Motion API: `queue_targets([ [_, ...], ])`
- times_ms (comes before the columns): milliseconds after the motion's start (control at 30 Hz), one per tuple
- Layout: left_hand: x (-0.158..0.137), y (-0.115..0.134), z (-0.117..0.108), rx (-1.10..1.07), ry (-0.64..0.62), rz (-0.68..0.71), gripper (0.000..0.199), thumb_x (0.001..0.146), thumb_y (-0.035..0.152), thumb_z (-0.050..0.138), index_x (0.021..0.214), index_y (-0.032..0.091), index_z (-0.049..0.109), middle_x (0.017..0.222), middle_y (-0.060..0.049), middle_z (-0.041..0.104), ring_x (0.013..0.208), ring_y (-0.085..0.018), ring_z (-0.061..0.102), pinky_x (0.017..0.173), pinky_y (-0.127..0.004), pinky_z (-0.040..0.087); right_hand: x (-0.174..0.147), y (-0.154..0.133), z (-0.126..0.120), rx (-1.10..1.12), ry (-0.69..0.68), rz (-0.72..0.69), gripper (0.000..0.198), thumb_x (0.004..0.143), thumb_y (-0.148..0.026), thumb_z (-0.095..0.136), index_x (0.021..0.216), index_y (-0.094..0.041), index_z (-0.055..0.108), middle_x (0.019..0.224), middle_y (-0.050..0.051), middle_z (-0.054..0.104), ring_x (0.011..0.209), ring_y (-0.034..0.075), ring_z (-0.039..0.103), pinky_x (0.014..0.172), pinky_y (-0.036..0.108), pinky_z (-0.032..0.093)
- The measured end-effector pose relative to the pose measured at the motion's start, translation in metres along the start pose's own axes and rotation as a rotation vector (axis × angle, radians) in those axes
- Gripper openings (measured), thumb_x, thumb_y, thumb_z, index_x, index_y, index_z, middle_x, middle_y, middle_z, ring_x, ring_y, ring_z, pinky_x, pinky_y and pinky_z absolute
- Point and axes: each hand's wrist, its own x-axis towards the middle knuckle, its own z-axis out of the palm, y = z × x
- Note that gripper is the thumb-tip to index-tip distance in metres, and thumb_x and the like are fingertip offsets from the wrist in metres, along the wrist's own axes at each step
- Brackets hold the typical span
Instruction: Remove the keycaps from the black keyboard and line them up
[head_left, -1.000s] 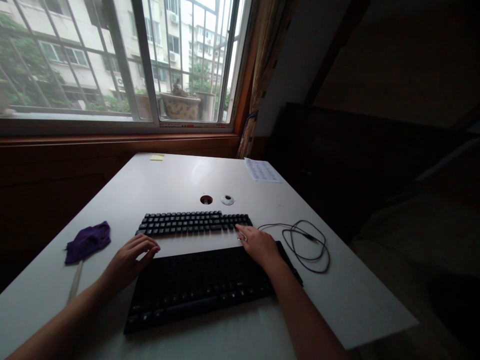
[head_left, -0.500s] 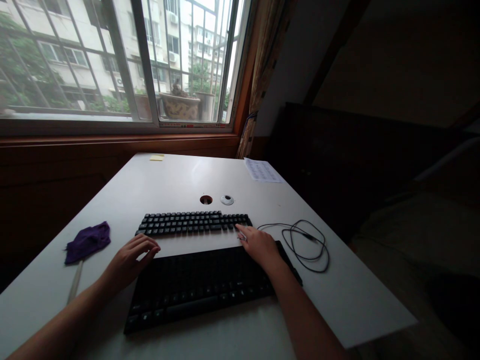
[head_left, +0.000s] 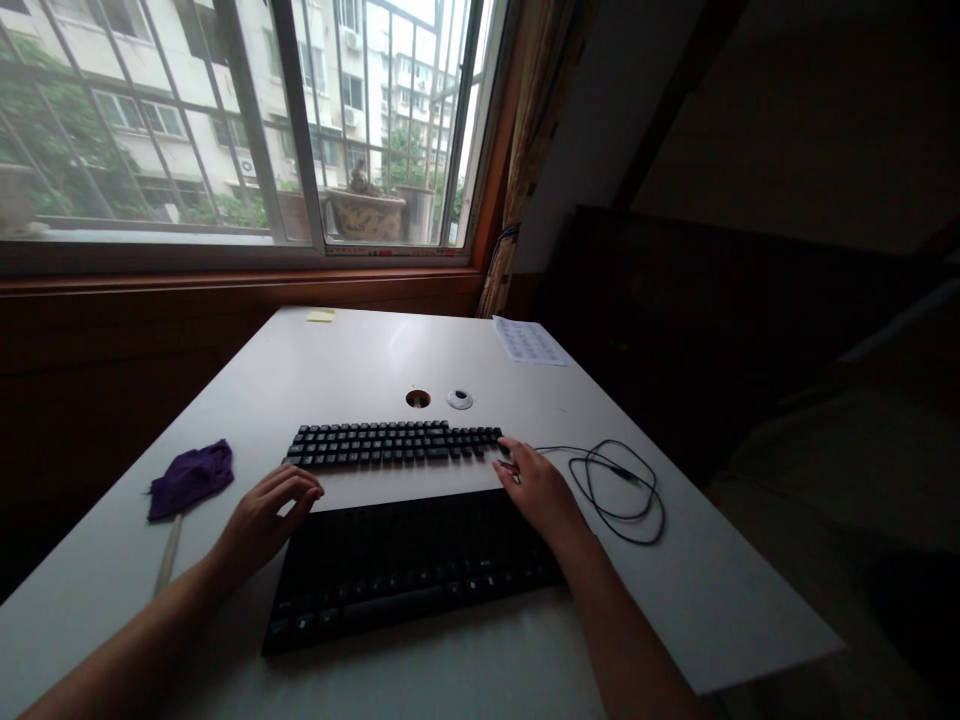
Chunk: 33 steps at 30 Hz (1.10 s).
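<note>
Rows of black keycaps lie side by side on the white table, with gaps in the lower row at the right. In front of them is a black keyboard, its upper part too dark to make out. My right hand reaches over the keyboard's right side and pinches a keycap at the right end of the rows. Something thin and shiny shows below its fingertips, too small to name. Loosely curled, my left hand rests by the keyboard's upper left corner, just below the rows, with no object visible in it.
A coiled black cable lies on the right. To the left is a purple cloth on a pale stick. Behind the keycaps are a round hole and its white cover. Printed paper and yellow notes lie farther back.
My right hand has moved a little to the right along the keycaps, to their right end. My left hand stays in place. The whole view has shifted slightly.
</note>
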Motion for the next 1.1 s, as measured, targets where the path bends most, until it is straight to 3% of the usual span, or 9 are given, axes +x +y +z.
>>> queue_targets([
  [167, 0.005, 0.01, -0.011, -0.034, 0.085, -0.132, 0.016, 0.095, 0.025, 0.051, 0.082, 0.018, 0.057, 0.083, -0.004, 0.06, 0.073, -0.014, 0.057, 0.068, -0.025, 0.046, -0.013, -0.003, -0.015, 0.283, 0.113, 0.048, 0.021, 0.097, -0.04, 0.046, 0.107, -0.023, 0.053, 0.09, 0.004, 0.062, 0.08, 0.02, 0.061, 0.076, 0.034, 0.048],
  [333, 0.021, 0.034, -0.048, -0.12, 0.084, -0.355, 0.024, 0.092, 0.039, 0.052, 0.08, 0.019, 0.055, 0.069, 0.001, 0.052, 0.06, -0.013, 0.049, 0.056, -0.023, 0.042, -0.048, -0.005, -0.016, 0.547, 0.2, 0.123, 0.023, 0.101, -0.039, 0.037, 0.093, -0.024, 0.052, 0.084, 0.002, 0.059, 0.076, 0.018, 0.057, 0.072, 0.032, 0.046],
  [467, 0.009, 0.051, -0.074, -0.19, 0.113, -0.513, 0.03, 0.089, 0.049, 0.055, 0.085, 0.02, 0.059, 0.071, 0.0, 0.056, 0.06, -0.015, 0.052, 0.053, -0.024, 0.045, -0.084, 0.007, -0.017, 0.591, 0.452, 0.156, 0.022, 0.101, -0.037, 0.039, 0.094, -0.022, 0.053, 0.085, 0.003, 0.057, 0.072, 0.017, 0.053, 0.068, 0.031, 0.045],
  [567, -0.019, 0.058, -0.076, -0.154, 0.081, -0.588, 0.033, 0.085, 0.053, 0.058, 0.09, 0.021, 0.063, 0.074, -0.002, 0.062, 0.065, -0.018, 0.059, 0.057, -0.026, 0.051, -0.11, 0.018, -0.021, 0.465, 0.661, 0.154, 0.02, 0.101, -0.034, 0.039, 0.092, -0.021, 0.051, 0.082, 0.003, 0.055, 0.067, 0.016, 0.05, 0.064, 0.03, 0.043],
  [700, -0.066, 0.064, -0.052, -0.17, 0.051, -0.743, 0.044, 0.082, 0.058, 0.058, 0.107, 0.023, 0.064, 0.108, -0.009, 0.069, 0.092, -0.027, 0.069, 0.07, -0.034, 0.059, -0.128, 0.023, -0.022, 0.193, 0.588, 0.049, 0.014, 0.098, -0.03, 0.044, 0.098, -0.02, 0.054, 0.088, 0.006, 0.058, 0.082, 0.021, 0.056, 0.074, 0.036, 0.046],
  [800, -0.096, 0.072, -0.028, -0.204, 0.049, -0.733, 0.047, 0.087, 0.056, 0.054, 0.121, 0.025, 0.059, 0.127, -0.011, 0.063, 0.108, -0.029, 0.067, 0.085, -0.041, 0.059, -0.128, 0.021, -0.018, 0.035, 0.488, -0.009, 0.012, 0.097, -0.027, 0.047, 0.099, -0.02, 0.057, 0.094, 0.008, 0.059, 0.092, 0.024, 0.057, 0.086, 0.042, 0.046],
  [933, -0.116, 0.08, -0.01, -0.026, 0.033, -0.635, 0.052, 0.086, 0.053, 0.057, 0.132, 0.028, 0.053, 0.134, -0.011, 0.058, 0.119, -0.032, 0.06, 0.099, -0.049, 0.052, -0.124, 0.017, -0.012, -0.054, 0.418, -0.029, 0.013, 0.097, -0.028, 0.047, 0.099, -0.021, 0.057, 0.095, 0.009, 0.058, 0.093, 0.025, 0.056, 0.088, 0.043, 0.046],
  [1100, -0.116, 0.081, -0.011, -0.041, 0.002, -0.666, 0.051, 0.09, 0.052, 0.05, 0.135, 0.028, 0.05, 0.139, -0.01, 0.055, 0.124, -0.03, 0.057, 0.103, -0.049, 0.049, -0.123, 0.019, -0.007, -0.077, 0.355, -0.05, 0.012, 0.097, -0.028, 0.046, 0.098, -0.021, 0.057, 0.095, 0.009, 0.059, 0.092, 0.026, 0.056, 0.088, 0.044, 0.046],
])
